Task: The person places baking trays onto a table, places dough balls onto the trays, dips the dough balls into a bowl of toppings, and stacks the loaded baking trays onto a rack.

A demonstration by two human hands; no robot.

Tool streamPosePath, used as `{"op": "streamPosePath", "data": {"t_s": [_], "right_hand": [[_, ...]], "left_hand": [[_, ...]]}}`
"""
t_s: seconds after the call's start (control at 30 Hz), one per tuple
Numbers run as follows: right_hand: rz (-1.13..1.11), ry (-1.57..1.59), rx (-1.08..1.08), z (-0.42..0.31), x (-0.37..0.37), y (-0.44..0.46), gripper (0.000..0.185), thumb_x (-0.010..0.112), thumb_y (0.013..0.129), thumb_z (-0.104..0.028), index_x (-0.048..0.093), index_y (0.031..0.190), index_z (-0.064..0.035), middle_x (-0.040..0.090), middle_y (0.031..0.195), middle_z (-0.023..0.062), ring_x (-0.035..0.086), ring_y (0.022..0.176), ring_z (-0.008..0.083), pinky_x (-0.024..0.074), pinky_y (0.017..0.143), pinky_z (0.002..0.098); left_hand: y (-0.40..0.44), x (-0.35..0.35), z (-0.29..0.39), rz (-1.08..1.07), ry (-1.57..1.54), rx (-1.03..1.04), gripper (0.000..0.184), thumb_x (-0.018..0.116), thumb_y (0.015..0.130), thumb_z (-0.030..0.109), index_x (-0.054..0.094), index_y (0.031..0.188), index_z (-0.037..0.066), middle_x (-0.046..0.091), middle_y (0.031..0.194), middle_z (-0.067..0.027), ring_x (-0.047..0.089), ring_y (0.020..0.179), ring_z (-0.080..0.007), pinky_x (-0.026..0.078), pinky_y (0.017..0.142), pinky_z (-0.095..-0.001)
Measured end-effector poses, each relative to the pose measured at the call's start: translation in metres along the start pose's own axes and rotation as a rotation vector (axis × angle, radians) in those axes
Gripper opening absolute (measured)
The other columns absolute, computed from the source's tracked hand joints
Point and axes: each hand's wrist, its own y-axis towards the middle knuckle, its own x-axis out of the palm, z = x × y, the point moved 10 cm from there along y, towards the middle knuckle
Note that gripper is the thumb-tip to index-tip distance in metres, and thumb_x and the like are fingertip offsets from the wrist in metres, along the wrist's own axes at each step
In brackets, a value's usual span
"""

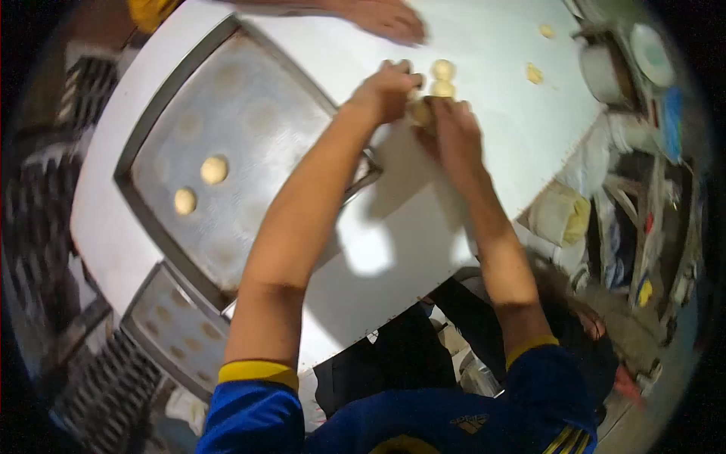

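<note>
My left hand [389, 92] is over the white table with its fingers curled; what they close on, if anything, is hidden. Close beside it, my right hand [452, 136] has its fingers bent against a shaded dough ball [421, 113], which lies between the two hands and is partly covered. Just beyond my right fingertips a pale dough ball [443, 69] touches another dough ball [443, 89]. Two more rest on the large metal tray to my left: a round dough ball [215, 169] and a smaller-looking dough ball [185, 201].
The rimmed metal tray [257, 113] lies on the white table [340, 295]. Another person's hand [386, 19] reaches in at the top. Dough scraps [535, 73] lie at the far right. Below the left edge is a second tray [162, 318]; pots and buckets [560, 216] crowd the right.
</note>
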Motion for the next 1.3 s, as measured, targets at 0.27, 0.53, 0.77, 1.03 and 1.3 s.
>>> {"op": "streamPosePath", "data": {"t_s": [0.27,0.53,0.77,1.03,1.3], "right_hand": [[-0.358,0.532,0.263,0.002,0.016,0.036,0.04,0.084,0.088,-0.021,0.073,0.123,-0.0046,0.078,0.106,0.0104,0.074,0.095,0.0276,0.0561,0.086,0.0379],[-0.771,0.941,-0.265,-0.272,0.051,-0.018,0.047,0.085,0.088,-0.023,0.07,0.129,-0.0065,0.076,0.118,0.0092,0.071,0.106,0.0218,0.0571,0.091,0.0369],[-0.665,0.585,-0.676,-0.356,0.114,-0.029,0.043,0.084,0.087,-0.021,0.068,0.125,-0.0085,0.068,0.118,0.0132,0.071,0.103,0.0335,0.0594,0.094,0.0405],[-0.539,0.311,-1.235,-0.386,0.117,-0.068,0.08,0.075,0.095,-0.037,0.042,0.161,-0.0062,0.041,0.164,0.0198,0.039,0.153,0.035,0.0364,0.127,0.0491],[-0.903,0.89,-0.761,-0.384,0.128,-0.034,0.071,0.059,0.108,-0.04,0.036,0.164,-0.0033,0.039,0.17,0.015,0.033,0.16,0.034,0.0293,0.131,0.0521]], "left_hand": [[-0.125,-0.113,-0.006,0.676,-0.565,-0.304,0.044,0.078,0.078,0.0,0.065,0.119,0.009,0.061,0.12,-0.0202,0.06,0.115,-0.0428,0.054,0.099,-0.0479],[-0.5,-0.119,-0.022,0.524,-0.474,-1.1,0.048,0.075,0.083,-0.002,0.064,0.129,0.002,0.061,0.127,-0.0171,0.065,0.116,-0.0406,0.053,0.102,-0.044],[-0.537,-0.077,-0.027,0.432,-0.389,-1.125,0.053,0.073,0.082,-0.003,0.064,0.133,0.007,0.058,0.13,-0.0186,0.057,0.125,-0.0427,0.049,0.107,-0.0462],[-0.514,-0.06,-0.01,0.221,-0.177,-0.958,0.082,0.074,0.097,0.027,0.034,0.168,0.017,0.028,0.173,-0.0202,0.03,0.158,-0.0446,0.027,0.128,-0.0598],[-0.518,-0.078,-0.026,0.302,-0.228,-0.986,0.079,0.062,0.105,0.028,0.024,0.172,0.009,0.017,0.179,-0.0203,0.018,0.164,-0.0435,0.018,0.132,-0.0578]]}}
